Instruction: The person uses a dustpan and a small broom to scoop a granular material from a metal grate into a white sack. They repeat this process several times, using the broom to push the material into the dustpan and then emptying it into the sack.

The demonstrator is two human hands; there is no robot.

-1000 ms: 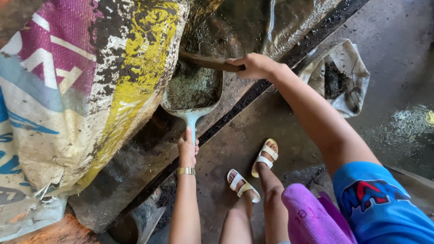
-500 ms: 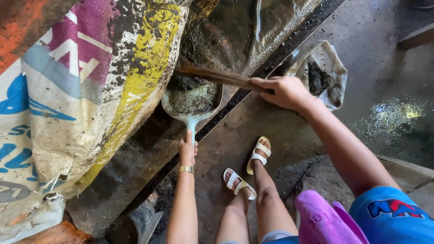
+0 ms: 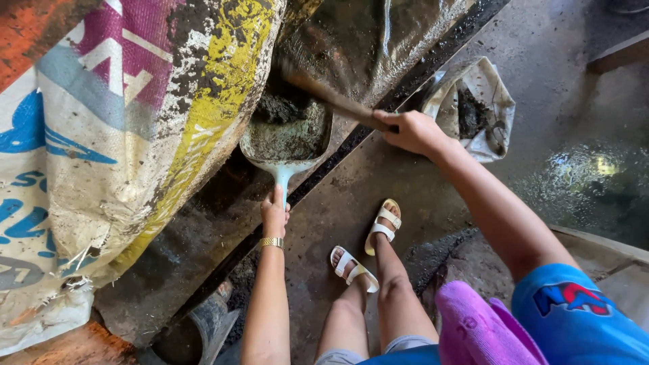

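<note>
At the mouth of the big printed woven sack (image 3: 115, 155), the pale blue scoop (image 3: 287, 138) sits tilted against the sacking, pan heaped with dark wet muck. Left hand (image 3: 274, 216) wrapped tight round the scoop's handle end, gold bracelet at the wrist. Right hand (image 3: 412, 132) fisted on a wooden stick (image 3: 331, 94) raking clumps into the pan. Scoop looks about full; judging by that, loading is nearly done, emptying isn't. Small grey bag (image 3: 483, 101) well off to the right, open, already some dark muck inside, room left. White sandals (image 3: 368, 247) on wet concrete below.

Pale teal scoop (image 3: 287, 145), white sandals (image 3: 368, 247), multicoloured sack (image 3: 115, 135).
</note>
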